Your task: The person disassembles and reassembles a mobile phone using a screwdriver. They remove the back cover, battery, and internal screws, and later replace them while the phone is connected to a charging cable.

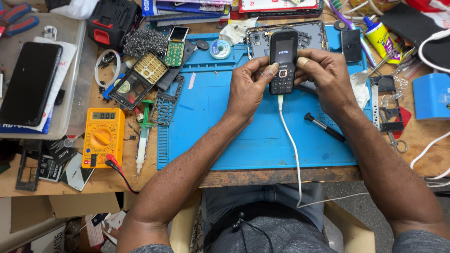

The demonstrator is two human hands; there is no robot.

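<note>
Both my hands hold a small black keypad phone (283, 58) upright over the blue work mat (234, 131). My left hand (248, 86) grips its left side with the thumb on the keypad edge. My right hand (328, 77) grips its right side, thumb near the screen's lower corner. The phone's screen is lit. A white cable (291, 145) is plugged into the phone's bottom and runs down over the table edge to my lap.
A black screwdriver (324, 127) lies on the mat at right. An opened phone shell (309, 35) lies behind the phone. A yellow multimeter (103, 137), phone parts, a syringe and a black smartphone (29, 82) lie at left. Tools and a glue bottle (380, 36) crowd the right.
</note>
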